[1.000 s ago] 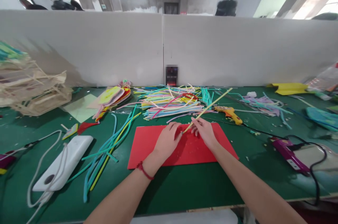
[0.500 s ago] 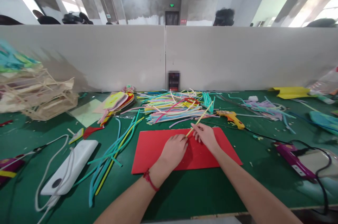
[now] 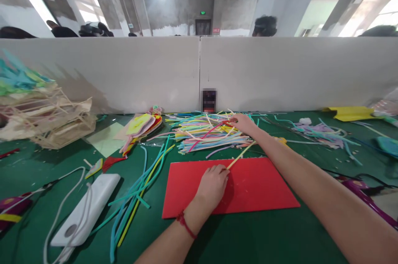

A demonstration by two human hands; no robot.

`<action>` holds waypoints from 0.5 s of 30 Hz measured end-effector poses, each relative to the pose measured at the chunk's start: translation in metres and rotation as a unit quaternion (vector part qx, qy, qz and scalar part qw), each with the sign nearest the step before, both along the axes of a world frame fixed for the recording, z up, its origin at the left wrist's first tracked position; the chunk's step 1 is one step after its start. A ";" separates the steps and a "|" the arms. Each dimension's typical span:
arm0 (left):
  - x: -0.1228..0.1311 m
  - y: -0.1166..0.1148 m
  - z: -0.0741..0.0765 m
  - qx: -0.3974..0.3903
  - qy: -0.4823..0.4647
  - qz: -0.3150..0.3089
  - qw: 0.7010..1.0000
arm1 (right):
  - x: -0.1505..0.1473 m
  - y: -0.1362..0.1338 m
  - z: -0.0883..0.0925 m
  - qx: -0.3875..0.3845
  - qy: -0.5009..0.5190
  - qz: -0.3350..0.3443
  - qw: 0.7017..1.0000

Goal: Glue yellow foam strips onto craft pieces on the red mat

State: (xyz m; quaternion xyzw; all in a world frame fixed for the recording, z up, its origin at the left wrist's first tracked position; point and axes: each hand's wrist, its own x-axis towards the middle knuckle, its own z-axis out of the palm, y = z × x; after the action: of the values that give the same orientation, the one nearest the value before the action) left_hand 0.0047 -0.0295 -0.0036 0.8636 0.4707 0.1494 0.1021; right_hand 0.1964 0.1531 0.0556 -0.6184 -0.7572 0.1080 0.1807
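Observation:
My left hand (image 3: 214, 183) rests on a red sheet (image 3: 264, 189) on the green table and pinches the near end of a thin yellow strip (image 3: 241, 155) that slants up to the right. My right hand (image 3: 244, 123) has reached forward onto the heap of coloured strips (image 3: 202, 133) behind the sheet. Its fingers curl around a red strip (image 3: 214, 128) at the top of the heap. A red cord circles my left wrist.
A white power bank (image 3: 85, 210) with cables lies at the left, beside long teal and yellow strips (image 3: 137, 191). Stacked foam shapes (image 3: 139, 127), a pile of straw-coloured frames (image 3: 46, 119), a purple glue gun (image 3: 362, 189), and a white partition (image 3: 280, 73) surround the work area.
My right hand let go of the yellow strip and moved forward to the heap of strips. My left hand kept the strip's near end. The camera tilted up slightly.

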 end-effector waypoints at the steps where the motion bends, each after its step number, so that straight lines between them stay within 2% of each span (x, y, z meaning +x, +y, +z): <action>1: 0.000 0.000 0.001 -0.006 -0.001 -0.001 1.000 | -0.003 0.011 0.001 -0.023 -0.029 0.011 0.999; 4: -0.001 -0.002 0.003 -0.021 0.009 -0.003 1.000 | -0.013 0.032 -0.004 -0.081 -0.094 0.038 0.992; 7: 0.000 -0.002 0.004 -0.024 0.012 -0.005 1.000 | -0.023 0.041 -0.015 -0.115 -0.134 0.054 0.983; 11: 0.000 -0.003 0.004 -0.026 0.002 0.002 1.000 | -0.026 0.047 -0.025 -0.118 -0.156 0.052 0.979; 15: 0.000 -0.003 0.006 -0.043 -0.009 0.013 0.999 | -0.019 0.047 -0.027 -0.091 -0.129 0.054 0.986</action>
State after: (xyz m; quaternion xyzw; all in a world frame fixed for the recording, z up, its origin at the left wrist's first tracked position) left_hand 0.0050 -0.0320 0.0019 0.8508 0.4868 0.1379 0.1419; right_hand 0.1769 0.2002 0.0281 -0.5993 -0.7934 0.1054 0.0183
